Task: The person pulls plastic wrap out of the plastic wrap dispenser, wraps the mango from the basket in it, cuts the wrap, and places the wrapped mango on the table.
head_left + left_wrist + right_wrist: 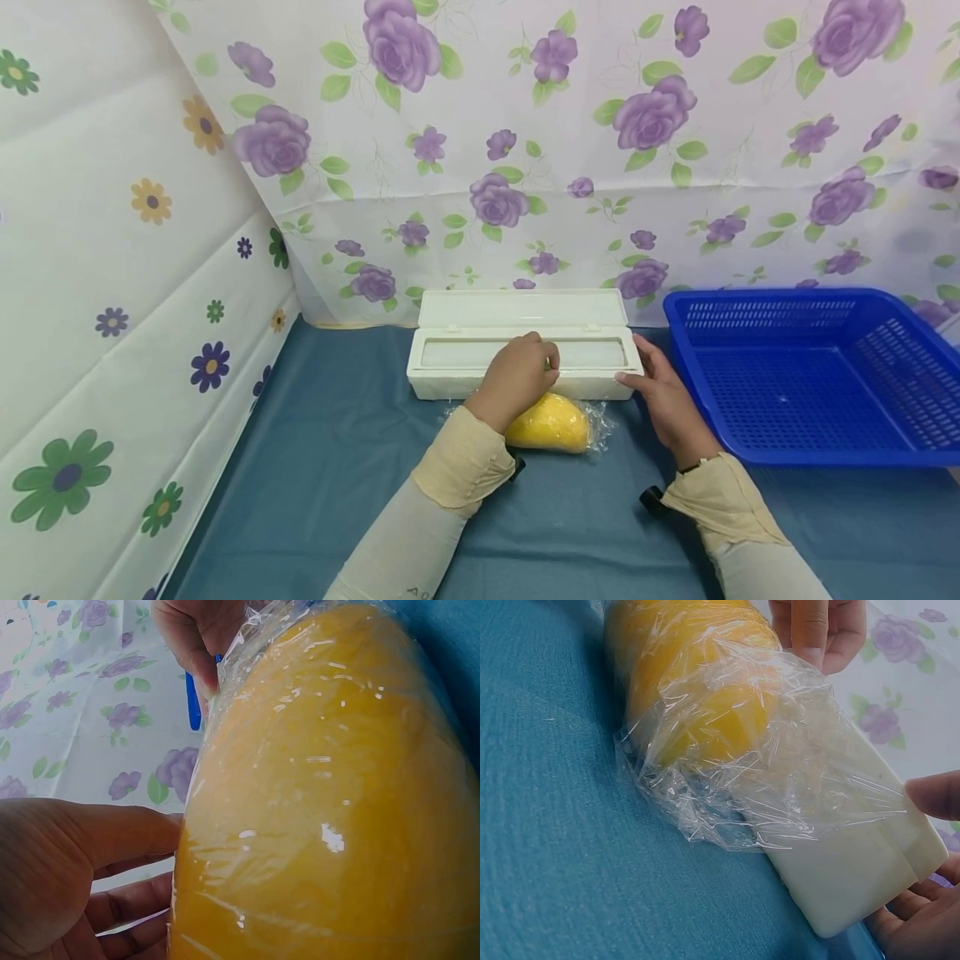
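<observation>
White box (pixel 450 387): lies lengthwise in front of you, its lid (pixel 522 308) raised; it looks like a dispenser of clear film.
Left hand (pixel 519 375): your fingers are curled at the box's front edge, apparently pinching a small green part (pixel 548 365), perhaps a cutter; it is mostly hidden.
Yellow bundle (pixel 551 423): lies on the blue cloth (pixel 330 483) just in front of the box, partly behind your left wrist, wrapped in clear film (pixel 705 817).
Step in hand: you seem to be severing the wrap at the box.
Right hand (pixel 663 396): grips the box's right end, thumb at the front, and appears to be steadying it.
Next move: calls for a firm right-hand grip and an even left-hand stroke along the edge; slack film could bunch.
Blue basket (pixel 787 457): stands to the right, near your right hand.
Left wrist view: shows the wrap tight and glossy over the bundle, which the head view only hints at.
Right wrist view: alone shows loose film spreading from the bundle over the box's front towards your right thumb.
</observation>
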A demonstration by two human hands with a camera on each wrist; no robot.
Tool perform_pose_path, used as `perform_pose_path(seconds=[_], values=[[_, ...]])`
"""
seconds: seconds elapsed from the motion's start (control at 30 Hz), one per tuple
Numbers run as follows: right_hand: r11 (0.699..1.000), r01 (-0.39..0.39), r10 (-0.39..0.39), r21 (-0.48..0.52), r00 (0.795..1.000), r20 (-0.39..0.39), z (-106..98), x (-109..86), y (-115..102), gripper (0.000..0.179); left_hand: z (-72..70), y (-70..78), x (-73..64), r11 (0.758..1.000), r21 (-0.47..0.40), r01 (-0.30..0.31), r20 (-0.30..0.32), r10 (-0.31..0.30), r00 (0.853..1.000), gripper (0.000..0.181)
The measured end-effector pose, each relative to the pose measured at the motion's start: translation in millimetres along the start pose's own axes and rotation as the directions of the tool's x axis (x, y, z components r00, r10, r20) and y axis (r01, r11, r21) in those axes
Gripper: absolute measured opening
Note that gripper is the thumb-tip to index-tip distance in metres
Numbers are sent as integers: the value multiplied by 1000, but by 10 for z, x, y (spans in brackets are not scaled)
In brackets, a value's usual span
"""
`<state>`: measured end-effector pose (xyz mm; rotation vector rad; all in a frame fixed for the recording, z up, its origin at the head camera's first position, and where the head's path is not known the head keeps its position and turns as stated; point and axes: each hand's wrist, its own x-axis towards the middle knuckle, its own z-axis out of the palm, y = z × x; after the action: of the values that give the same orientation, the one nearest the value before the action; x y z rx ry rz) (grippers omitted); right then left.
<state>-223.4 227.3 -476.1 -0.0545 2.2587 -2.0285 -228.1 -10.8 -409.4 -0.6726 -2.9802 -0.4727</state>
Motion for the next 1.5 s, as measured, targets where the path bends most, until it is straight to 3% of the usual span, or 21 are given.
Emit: perform_pose_path(seconds=[1.5], values=[[1000,-3,3,4,1000,1,-2,7,7,80,-12,-7,-22,999,-34,23,-9,-23,1000,11]])
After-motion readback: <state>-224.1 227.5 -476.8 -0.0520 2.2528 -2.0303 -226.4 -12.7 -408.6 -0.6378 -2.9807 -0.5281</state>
